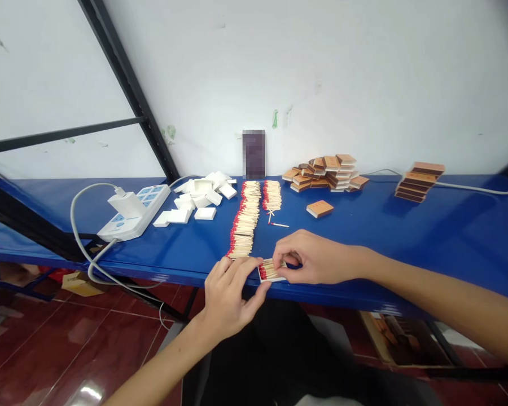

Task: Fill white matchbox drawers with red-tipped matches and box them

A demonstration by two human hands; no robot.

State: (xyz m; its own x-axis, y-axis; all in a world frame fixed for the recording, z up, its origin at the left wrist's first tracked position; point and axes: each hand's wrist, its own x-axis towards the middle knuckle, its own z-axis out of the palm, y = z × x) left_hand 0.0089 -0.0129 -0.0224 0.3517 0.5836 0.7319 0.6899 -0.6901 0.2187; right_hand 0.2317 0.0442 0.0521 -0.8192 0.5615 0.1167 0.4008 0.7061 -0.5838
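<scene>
A small white matchbox tray (283, 278) filled with red-tipped matches (270, 269) sits at the table's front edge. My left hand (232, 290) grips its left end between thumb and fingers. Over the tray's right side, my right hand (311, 256) is closed, its thumb and fingertips pinched at the matches inside; how many it holds is hidden. Just beyond the hands lies a long row of loose matches (244, 220). A shorter row of matches (271, 195) is to its right, with a few stray matches (279, 225) in front.
White empty-looking trays (201, 192) are heaped at left, near a power strip (139, 211) with a plugged-in charger (127, 203). Orange-brown matchboxes (332, 166) are piled at back right, with a single matchbox (320, 208) in front. Matchbox sleeves (419, 183) stand stacked farther right.
</scene>
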